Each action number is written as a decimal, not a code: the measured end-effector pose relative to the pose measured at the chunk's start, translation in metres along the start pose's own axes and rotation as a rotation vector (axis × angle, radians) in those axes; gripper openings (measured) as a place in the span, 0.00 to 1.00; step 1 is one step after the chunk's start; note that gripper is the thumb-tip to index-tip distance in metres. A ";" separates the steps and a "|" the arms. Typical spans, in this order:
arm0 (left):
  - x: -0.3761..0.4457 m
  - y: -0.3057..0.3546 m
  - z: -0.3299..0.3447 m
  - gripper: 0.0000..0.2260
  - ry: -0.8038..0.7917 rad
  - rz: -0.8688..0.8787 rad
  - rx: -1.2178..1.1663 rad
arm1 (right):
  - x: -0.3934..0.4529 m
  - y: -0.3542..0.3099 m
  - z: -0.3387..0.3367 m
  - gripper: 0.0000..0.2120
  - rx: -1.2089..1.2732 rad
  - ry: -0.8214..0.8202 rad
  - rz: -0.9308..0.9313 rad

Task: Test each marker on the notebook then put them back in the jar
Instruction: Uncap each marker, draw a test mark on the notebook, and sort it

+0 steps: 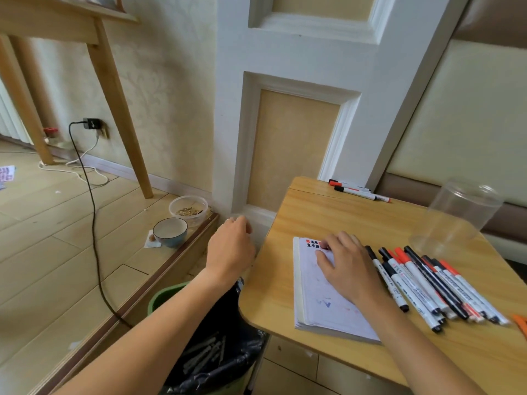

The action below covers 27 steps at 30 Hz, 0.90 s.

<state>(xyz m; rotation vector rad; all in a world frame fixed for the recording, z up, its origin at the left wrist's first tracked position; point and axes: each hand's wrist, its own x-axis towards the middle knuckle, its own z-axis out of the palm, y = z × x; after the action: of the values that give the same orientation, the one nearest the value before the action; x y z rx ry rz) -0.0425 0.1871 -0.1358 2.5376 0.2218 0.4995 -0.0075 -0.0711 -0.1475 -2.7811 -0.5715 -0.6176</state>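
Observation:
A white notebook lies open on the small wooden table, its page marked with faint blue and red scribbles. My right hand rests flat on the page with fingers spread and holds nothing. Just right of it is a pile of several black- and red-capped markers. Behind them a clear jar lies on its side. My left hand hovers off the table's left edge above a bin, fingers curled. A faint clear round shape shows at its fingertips, and I cannot tell whether the hand grips it.
A few more markers lie at the table's back edge by the wall. A green bin with a black liner stands below the left hand. Two bowls sit on the floor ledge. A black cable crosses the floor.

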 end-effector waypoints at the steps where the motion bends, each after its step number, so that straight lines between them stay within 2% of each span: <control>1: 0.002 0.013 0.004 0.11 0.057 0.060 -0.068 | 0.000 0.000 0.000 0.08 0.002 0.002 0.003; 2: 0.003 0.026 0.009 0.12 0.073 0.121 -0.130 | -0.001 0.000 -0.001 0.08 0.006 0.004 0.004; 4: 0.007 0.047 0.025 0.12 -0.007 0.224 -0.198 | 0.000 0.000 -0.002 0.09 0.018 0.008 0.008; 7: 0.015 0.066 0.055 0.14 -0.193 0.347 -0.180 | 0.000 0.000 -0.004 0.13 0.029 -0.008 0.011; 9: 0.023 0.071 0.070 0.16 -0.248 0.391 -0.094 | 0.000 -0.001 -0.006 0.16 0.036 -0.011 0.015; 13: 0.044 0.075 0.087 0.18 -0.329 0.375 0.056 | 0.000 0.000 -0.007 0.17 0.041 -0.032 0.009; 17: 0.055 0.074 0.089 0.19 -0.266 0.401 0.151 | 0.010 0.006 -0.009 0.11 0.100 -0.107 0.001; 22: 0.077 0.085 0.090 0.13 -0.261 0.360 0.223 | 0.062 0.023 -0.019 0.06 0.116 -0.222 0.042; 25: 0.093 0.082 0.098 0.22 -0.326 0.369 0.216 | 0.103 0.045 -0.012 0.05 0.077 -0.200 0.082; 27: 0.099 0.076 0.104 0.23 -0.393 0.388 0.195 | 0.131 0.064 -0.004 0.06 0.022 -0.176 0.129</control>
<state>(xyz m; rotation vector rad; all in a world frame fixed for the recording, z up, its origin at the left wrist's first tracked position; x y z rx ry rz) 0.0932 0.0982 -0.1468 2.8158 -0.3902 0.1111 0.1274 -0.0878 -0.0949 -2.8416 -0.4239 -0.3404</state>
